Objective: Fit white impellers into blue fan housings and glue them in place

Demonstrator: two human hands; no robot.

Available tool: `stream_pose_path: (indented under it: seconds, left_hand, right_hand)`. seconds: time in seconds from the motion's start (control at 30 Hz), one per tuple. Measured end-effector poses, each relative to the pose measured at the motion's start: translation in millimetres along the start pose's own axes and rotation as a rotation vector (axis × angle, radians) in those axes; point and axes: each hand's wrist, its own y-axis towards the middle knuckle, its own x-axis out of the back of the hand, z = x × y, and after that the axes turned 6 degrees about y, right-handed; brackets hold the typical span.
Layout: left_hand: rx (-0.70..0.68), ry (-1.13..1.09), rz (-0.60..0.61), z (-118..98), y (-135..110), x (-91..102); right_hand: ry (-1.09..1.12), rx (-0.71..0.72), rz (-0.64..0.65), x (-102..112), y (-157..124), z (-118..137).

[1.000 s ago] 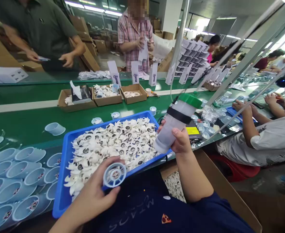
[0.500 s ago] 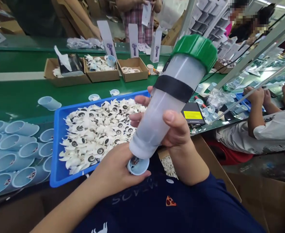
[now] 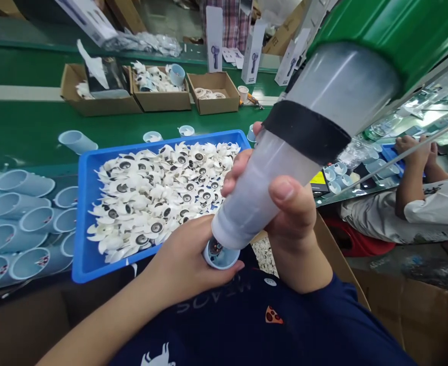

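My left hand (image 3: 188,259) is closed around a light blue plastic cup (image 3: 224,260), its mouth facing me. Small dark and copper-coloured parts show inside. My right hand (image 3: 294,218) grips a translucent white cylinder (image 3: 243,203) with a black band and a ridged green cap, thumb on one side and fingers on the other. It is tilted, its narrow lower end right over the blue cup's mouth; whether they touch is hidden. Beside my hands, a blue tray (image 3: 80,218) holds a heap of white fan blade wheels (image 3: 155,203).
Rows of light blue cups (image 3: 29,206) lie at the left. Cardboard boxes (image 3: 216,104) with white parts line the green bench (image 3: 26,122), with upright printed boxes (image 3: 214,40) behind. At the right, another person's hands (image 3: 414,150) work over a blue tray.
The cylinder has come closer to the camera, its green cap rising to the upper right. My right fingers have closed more around it. My left hand still holds the cup.
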Motion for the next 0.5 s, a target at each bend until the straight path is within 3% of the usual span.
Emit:
stream_pose_path:
  seconds: [0.1,0.17,0.3,0.4,0.5]
  left_hand:
    - [0.043,-0.018,0.026,-2,0,1.6]
    - [0.120,-0.063,0.106,-1,-1,3.6]
    - [0.324,-0.023,0.270,22,-13,8.4]
    - [0.389,0.070,0.125,62,-41,14.5]
    - [0.393,0.056,-0.166,100,-81,21.8]
  right_hand:
    - [0.029,-0.005,0.001,-1,5,-6]
    - [0.047,-0.005,-0.002,2,9,-10]
    - [-0.007,0.042,-0.116,28,8,-11]
    - [-0.274,0.160,-0.258,53,-5,-8]
    - [-0.810,0.153,-0.204,56,-13,-18]
